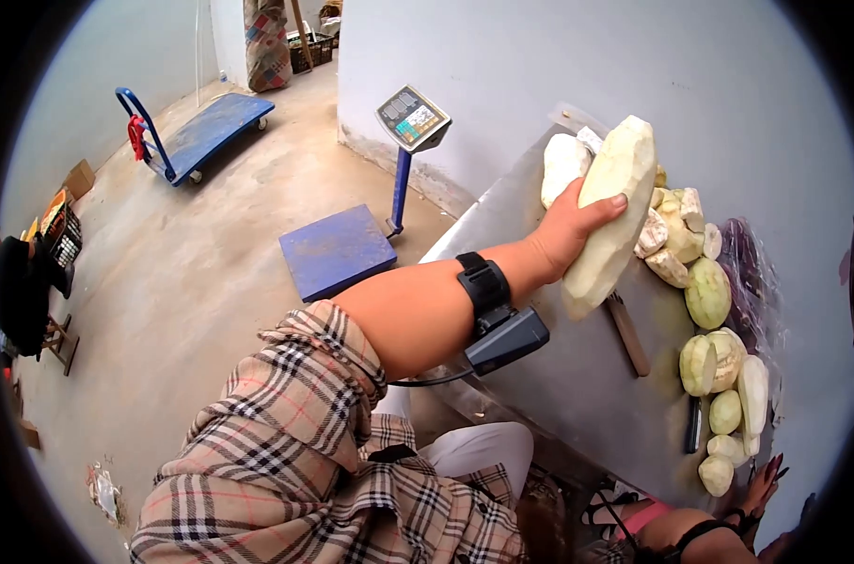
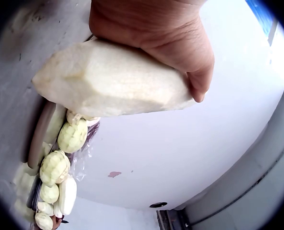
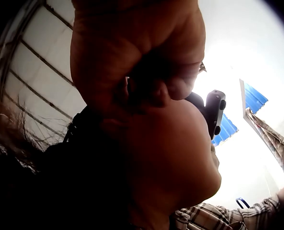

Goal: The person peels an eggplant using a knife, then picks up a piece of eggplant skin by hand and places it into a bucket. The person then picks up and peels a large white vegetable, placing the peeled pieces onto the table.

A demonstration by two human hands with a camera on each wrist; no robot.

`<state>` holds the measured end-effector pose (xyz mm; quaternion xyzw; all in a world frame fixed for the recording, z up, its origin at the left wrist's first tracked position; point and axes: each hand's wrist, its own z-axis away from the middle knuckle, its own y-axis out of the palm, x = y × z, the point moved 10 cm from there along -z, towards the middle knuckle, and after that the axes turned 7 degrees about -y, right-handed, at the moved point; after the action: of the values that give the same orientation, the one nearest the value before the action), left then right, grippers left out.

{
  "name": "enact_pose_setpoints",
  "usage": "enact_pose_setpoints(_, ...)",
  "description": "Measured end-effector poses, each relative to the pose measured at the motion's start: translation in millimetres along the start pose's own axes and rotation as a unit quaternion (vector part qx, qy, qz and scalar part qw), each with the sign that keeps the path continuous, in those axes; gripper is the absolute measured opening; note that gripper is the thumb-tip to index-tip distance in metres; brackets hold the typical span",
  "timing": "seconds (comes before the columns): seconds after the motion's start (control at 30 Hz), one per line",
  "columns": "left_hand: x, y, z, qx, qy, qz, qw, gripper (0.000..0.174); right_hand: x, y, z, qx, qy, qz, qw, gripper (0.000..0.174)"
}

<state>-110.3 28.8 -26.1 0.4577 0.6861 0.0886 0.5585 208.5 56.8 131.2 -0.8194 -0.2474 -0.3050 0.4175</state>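
My left hand (image 1: 570, 230) grips a large, long peeled pale vegetable (image 1: 615, 216) around its side, thumb laid across it, and holds it tilted above the metal table (image 1: 596, 395). The left wrist view shows the same vegetable (image 2: 113, 81) lengthwise beneath the hand (image 2: 166, 33), its surface cut in flat facets. A brown handle (image 1: 627, 338) lies on the table just below it. My right hand (image 3: 137, 33) is outside the head view; in the right wrist view it is up against a person's face, its fingertips in deep shadow, so I cannot tell whether they hold anything.
Several peeled vegetables (image 1: 707, 293) line the wall side of the table, beside a plastic bag with purple contents (image 1: 747, 273). A black-handled knife (image 1: 693, 425) lies near them. Another person's hand (image 1: 764, 484) shows at lower right. A blue platform scale (image 1: 338, 252) and cart (image 1: 206, 132) stand on the floor.
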Motion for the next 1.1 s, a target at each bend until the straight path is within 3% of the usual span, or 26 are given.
enact_pose_setpoints(0.17,1.5,9.7,4.2,0.027,-0.030,0.003,0.999,0.059,12.8,-20.5,29.7,-0.008,-0.096,0.039,0.995,0.035)
enact_pose_setpoints(0.2,6.0,7.8,3.5,0.021,-0.042,-0.006,0.999,0.061,8.5,-36.5,36.4,-0.076,-0.111,0.059,0.989,0.035)
enact_pose_setpoints(0.27,2.8,12.6,8.3,0.016,-0.051,-0.040,0.998,0.065,-37.5,-82.5,45.4,-0.272,-0.075,0.157,0.947,0.010)
enact_pose_setpoints(0.3,6.1,11.5,5.5,0.027,-0.049,-0.047,0.997,0.067,-60.9,-102.4,54.8,-0.362,-0.044,0.192,0.911,0.021)
enact_pose_setpoints(0.33,9.5,9.5,3.7,0.030,-0.058,-0.058,0.996,0.068,-90.7,-127.7,69.6,-0.378,0.069,0.254,0.888,0.011)
enact_pose_setpoints(0.4,9.6,8.3,4.2,0.023,-0.082,-0.069,0.994,0.069,-137.9,-146.6,73.5,-0.266,0.236,0.429,0.831,0.020)
enact_pose_setpoints(0.47,8.2,9.2,3.0,0.034,-0.101,-0.082,0.991,0.070,-185.0,-152.9,92.7,-0.160,0.377,0.465,0.785,0.033)
enact_pose_setpoints(0.57,7.4,8.4,3.1,0.039,-0.115,-0.106,0.987,0.072,-233.0,-148.6,122.2,-0.101,0.452,0.420,0.780,0.041)
enact_pose_setpoints(0.67,8.1,9.0,4.7,0.031,-0.136,-0.121,0.983,0.073,-254.5,-144.4,129.6,-0.075,0.471,0.413,0.776,0.046)
enact_pose_setpoints(0.8,14.2,4.0,5.7,0.011,-0.162,-0.132,0.978,0.076,-265.0,-148.6,140.9,-0.083,0.504,0.373,0.774,0.040)
enact_pose_setpoints(0.93,16.1,1.2,8.0,-0.007,-0.196,-0.158,0.968,0.077,-257.4,-153.1,154.4,-0.138,0.518,0.343,0.772,0.035)
enact_pose_setpoints(1.0,17.8,1.7,10.4,0.003,-0.224,-0.185,0.957,0.069,-252.9,-159.6,163.7,-0.163,0.516,0.356,0.762,0.032)
enact_pose_setpoints(1.1,18.8,4.3,12.1,0.018,-0.255,-0.199,0.946,0.074,-235.8,-175.9,170.1,-0.197,0.511,0.380,0.745,0.031)
